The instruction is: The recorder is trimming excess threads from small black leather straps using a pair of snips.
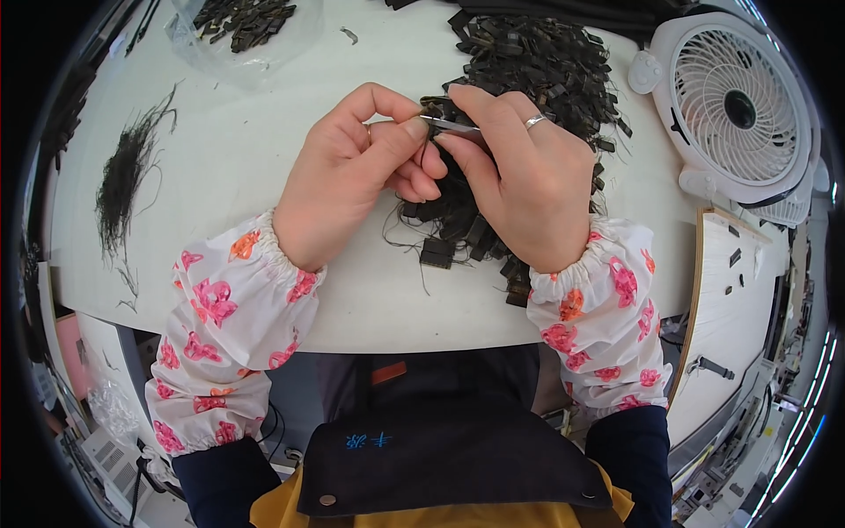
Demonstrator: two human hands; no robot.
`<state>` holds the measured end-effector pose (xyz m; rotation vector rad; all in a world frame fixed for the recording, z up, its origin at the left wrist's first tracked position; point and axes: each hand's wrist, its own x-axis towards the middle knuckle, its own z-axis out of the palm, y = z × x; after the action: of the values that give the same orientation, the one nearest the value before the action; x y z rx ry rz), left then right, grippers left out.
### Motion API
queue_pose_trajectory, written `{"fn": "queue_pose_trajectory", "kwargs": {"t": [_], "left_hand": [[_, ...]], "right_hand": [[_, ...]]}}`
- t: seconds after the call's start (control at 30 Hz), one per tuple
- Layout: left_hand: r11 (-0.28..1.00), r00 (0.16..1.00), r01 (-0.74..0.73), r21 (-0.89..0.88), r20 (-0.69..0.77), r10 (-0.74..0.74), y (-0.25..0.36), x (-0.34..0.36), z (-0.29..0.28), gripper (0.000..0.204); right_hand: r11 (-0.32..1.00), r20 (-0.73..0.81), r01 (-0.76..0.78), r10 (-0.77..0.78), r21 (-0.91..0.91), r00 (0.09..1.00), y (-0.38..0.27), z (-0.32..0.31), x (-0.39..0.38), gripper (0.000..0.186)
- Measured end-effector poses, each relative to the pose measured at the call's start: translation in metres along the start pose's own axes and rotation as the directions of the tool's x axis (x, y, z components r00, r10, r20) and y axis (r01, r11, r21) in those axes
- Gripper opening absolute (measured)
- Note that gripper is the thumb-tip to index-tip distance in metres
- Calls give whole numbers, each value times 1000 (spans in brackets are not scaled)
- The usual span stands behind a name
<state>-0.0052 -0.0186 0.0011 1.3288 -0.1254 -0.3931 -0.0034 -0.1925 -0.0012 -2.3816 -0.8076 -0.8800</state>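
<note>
My left hand (pixel 348 180) pinches a small dark fabric piece (pixel 433 108) with thread at its fingertips. My right hand (pixel 524 180), a ring on one finger, grips small silver snips (pixel 451 125), whose tips touch the piece and thread beside my left thumb. Beneath and behind both hands, a large pile of small dark fabric tabs with loose threads (pixel 537 62) spreads over the white table (pixel 264 150), partly hidden by my fingers.
A white fan (pixel 722 110) stands at the right, above a wooden board (pixel 717 317) with small dark bits. A tangle of black threads (pixel 128 185) lies at the left. A clear bag (pixel 202 48) of dark tabs sits at the back left.
</note>
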Motion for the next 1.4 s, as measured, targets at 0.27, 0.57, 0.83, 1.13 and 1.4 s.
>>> {"fn": "queue_pose_trajectory", "kwargs": {"t": [0.27,0.57,0.83,1.13,1.4], "left_hand": [[999,998,35,10,49,-35,-2,0,-1,11],[972,928,219,-91,326,-178,-2,10,-18,13],[983,954,117,143,259,-152,3,3,-10,21],[997,996,79,-23,44,-78,-4,4,-9,23],[997,997,75,14,-3,-75,-6,4,-2,19]], "right_hand": [[990,83,60,-50,-125,995,-2,-4,-2,27],[919,164,-81,18,386,986,14,-6,1,34],[907,156,-138,81,398,984,15,-3,-3,23],[979,49,-133,127,155,991,6,-1,-3,29],[1000,41,14,-14,-6,999,2,5,-1,28]]}}
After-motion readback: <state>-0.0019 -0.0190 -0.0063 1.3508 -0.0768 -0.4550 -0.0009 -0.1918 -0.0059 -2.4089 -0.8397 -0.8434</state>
